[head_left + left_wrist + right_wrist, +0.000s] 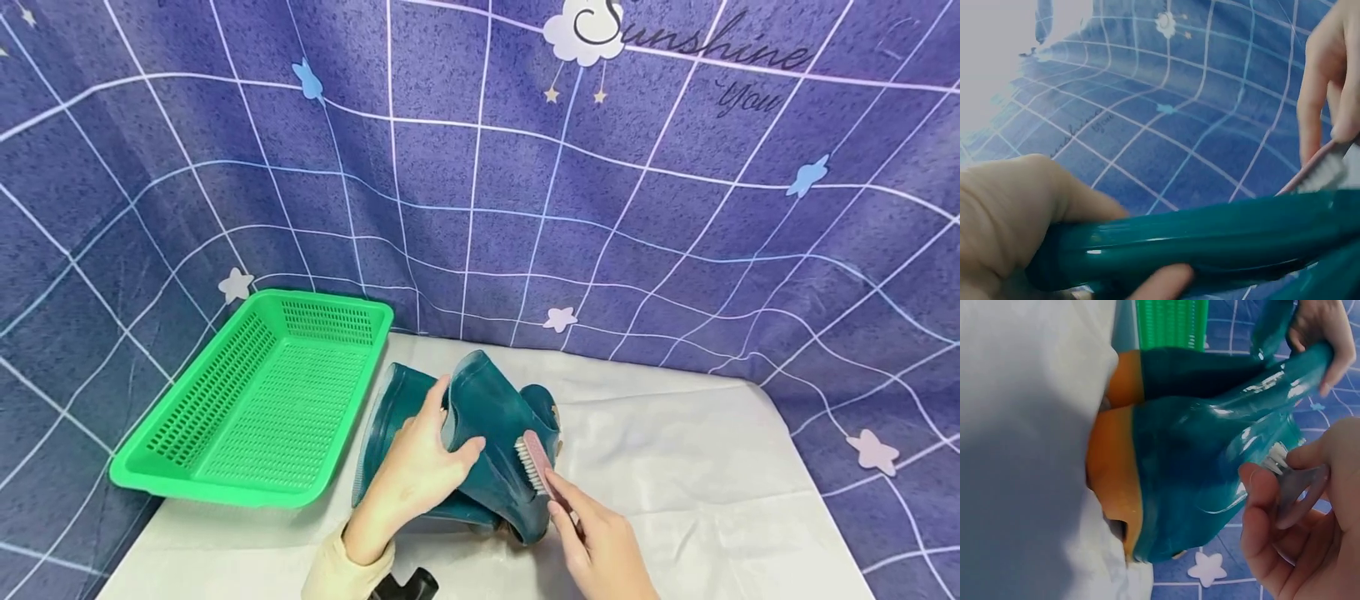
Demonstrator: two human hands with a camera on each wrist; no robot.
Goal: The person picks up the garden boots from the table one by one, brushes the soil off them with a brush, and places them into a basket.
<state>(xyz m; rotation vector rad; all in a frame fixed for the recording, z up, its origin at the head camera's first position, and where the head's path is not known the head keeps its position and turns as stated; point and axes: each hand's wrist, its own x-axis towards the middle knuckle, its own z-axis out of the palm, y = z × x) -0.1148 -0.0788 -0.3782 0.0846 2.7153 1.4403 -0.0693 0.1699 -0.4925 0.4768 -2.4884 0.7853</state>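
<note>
A teal rubber rain boot [491, 408] slants over the table, its foot toward the person's right. My left hand [423, 467] grips the boot's shaft near the top opening, thumb on one side and fingers on the other. In my right hand [603, 546] is a pink scrub brush [536, 458], held by its handle, its white bristles against the boot's side. Behind the left hand lies a second teal boot [401, 396], partly covered by the first. The right wrist view shows the boot's orange sole [1113, 475] close to the tabletop.
A green plastic basket [345, 454] with perforated walls stands on the left of the white-covered table [675, 467]. Behind the table hangs a blue-purple curtain [450, 183] with grid lines and stars. A small black object [416, 583] shows at the front edge, beside the left sleeve.
</note>
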